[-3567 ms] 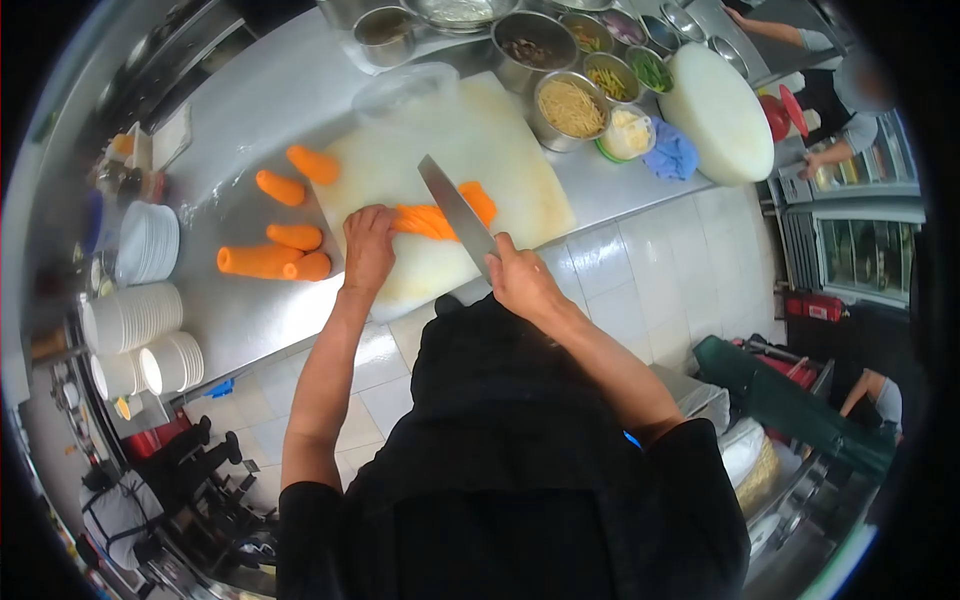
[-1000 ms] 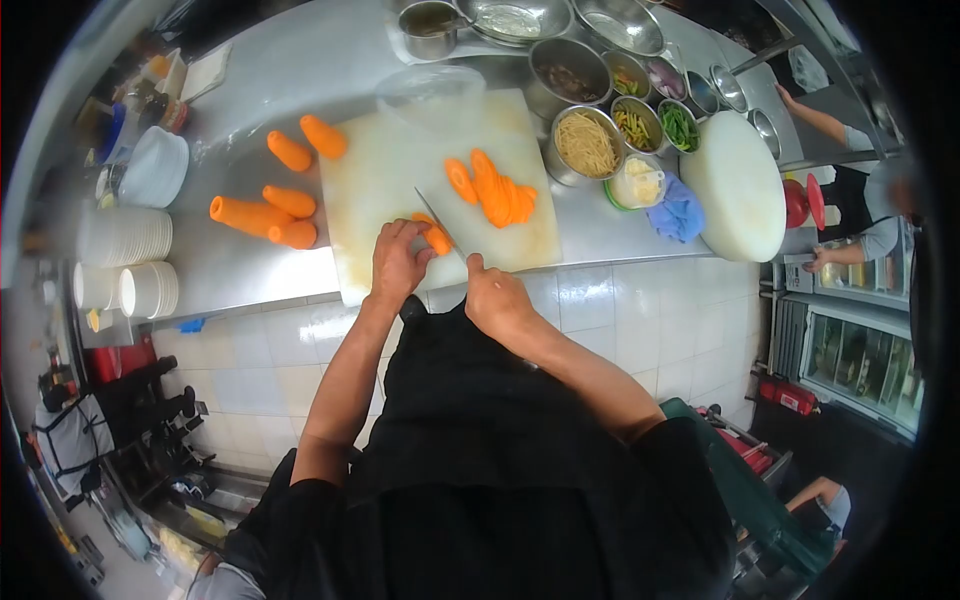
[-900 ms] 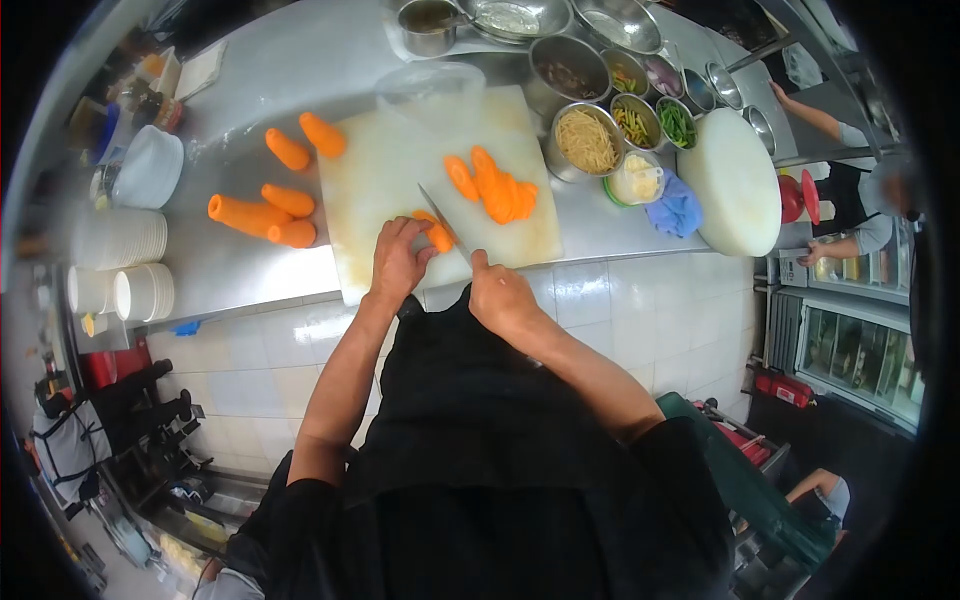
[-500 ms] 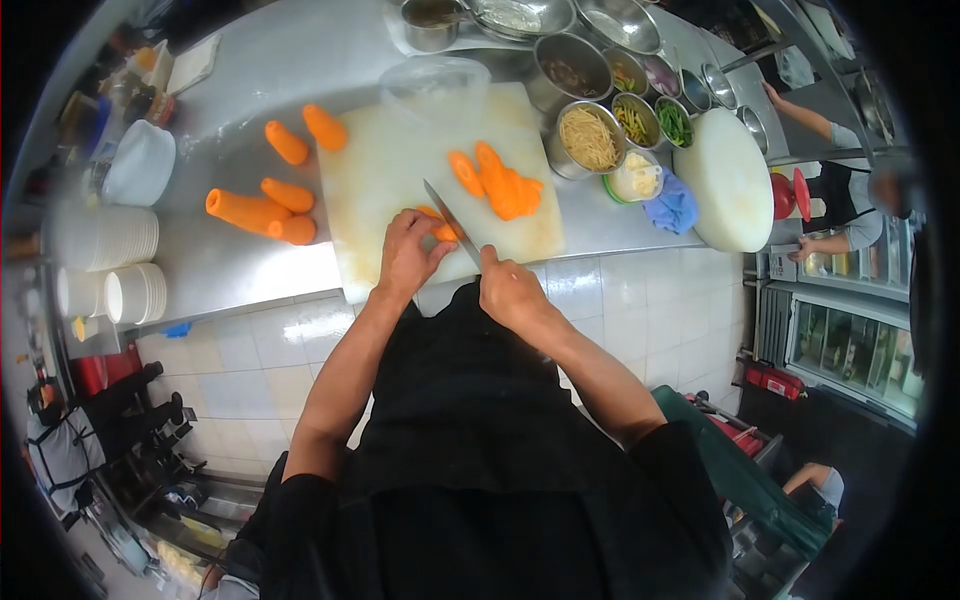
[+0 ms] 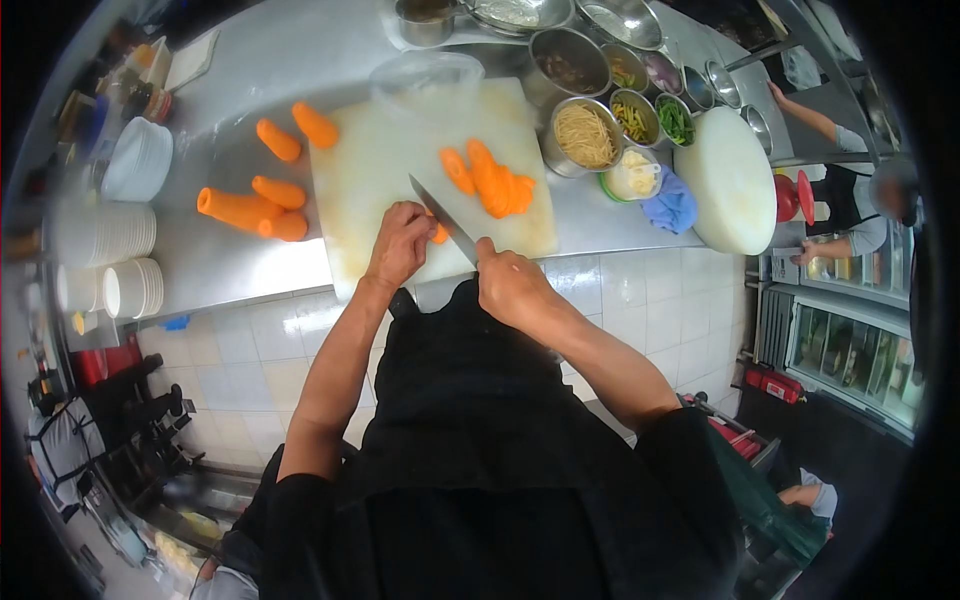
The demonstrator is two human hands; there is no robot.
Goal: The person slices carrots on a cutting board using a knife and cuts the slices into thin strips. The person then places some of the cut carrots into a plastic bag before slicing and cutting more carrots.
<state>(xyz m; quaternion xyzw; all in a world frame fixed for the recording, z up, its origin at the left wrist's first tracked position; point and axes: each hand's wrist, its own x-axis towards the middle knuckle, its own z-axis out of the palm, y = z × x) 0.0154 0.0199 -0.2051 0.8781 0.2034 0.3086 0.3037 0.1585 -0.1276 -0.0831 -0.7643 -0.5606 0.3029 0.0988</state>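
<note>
My right hand [image 5: 508, 283] is closed round the handle of a knife [image 5: 445, 220], its blade pointing up and left over the white cutting board [image 5: 370, 190]. Under the bent fingers of my left hand [image 5: 402, 240] is a piece of carrot [image 5: 438, 232], mostly covered by the fingers and the blade. Beyond the knife lie a fanned pile of carrot slices [image 5: 500, 185] and a separate carrot piece [image 5: 457, 171]. Left of the board are several peeled carrots [image 5: 240, 208], and one carrot [image 5: 316, 125] overlaps the board's upper left edge.
A clear plastic tub [image 5: 427, 85] stands at the board's far edge. To the right are a pot of pale shreds [image 5: 584, 136], metal containers of vegetables, a blue cloth [image 5: 669, 206] and a round white board [image 5: 725, 180]. Stacked bowls [image 5: 133, 288] stand left. A co-worker's arm [image 5: 835, 245] shows right.
The whole view has shifted slightly, moving the board and carrots left. My left fingers have drawn closer together over the carrot piece; the knife stays beside it.
</note>
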